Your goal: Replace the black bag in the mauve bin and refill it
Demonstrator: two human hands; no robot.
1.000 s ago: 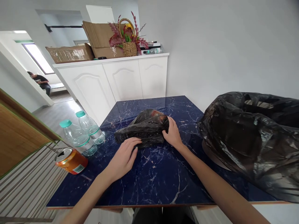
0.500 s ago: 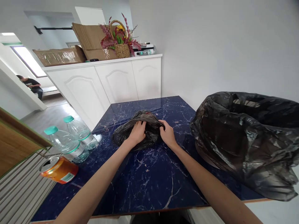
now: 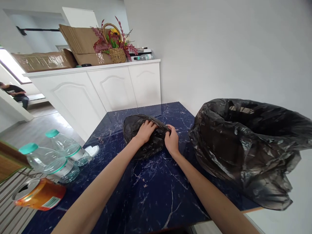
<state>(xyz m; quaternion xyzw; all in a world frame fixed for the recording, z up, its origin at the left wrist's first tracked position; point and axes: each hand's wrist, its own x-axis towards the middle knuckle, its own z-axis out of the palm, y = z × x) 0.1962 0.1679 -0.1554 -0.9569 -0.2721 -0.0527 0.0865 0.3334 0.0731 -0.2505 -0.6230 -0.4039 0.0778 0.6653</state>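
Note:
A crumpled black plastic bag (image 3: 131, 128) lies on the blue marbled tabletop (image 3: 156, 182), its mouth facing me. My left hand (image 3: 145, 131) reaches into that mouth, fingers stretched out and slightly apart against the plastic. A small orange-red patch shows by its fingertips; what it is I cannot make out. My right hand (image 3: 172, 140) pinches the right edge of the bag between thumb and fingers. To the right of it stands a round bin lined with a larger black bag (image 3: 224, 149), whose loose plastic hangs over the outside.
At the left edge are two clear bottles with teal caps, a nearer bottle (image 3: 48, 162) and a farther bottle (image 3: 69, 148), and an orange can (image 3: 40, 193). Behind the table a white cabinet (image 3: 117, 86) bears cardboard boxes (image 3: 44, 61) and a flower basket (image 3: 117, 55). A person (image 3: 16, 94) sits far left.
The view has turned right, so the surroundings shift left. My left hand has moved along the bag's opening toward my right hand, and the bag's left side has bulged up.

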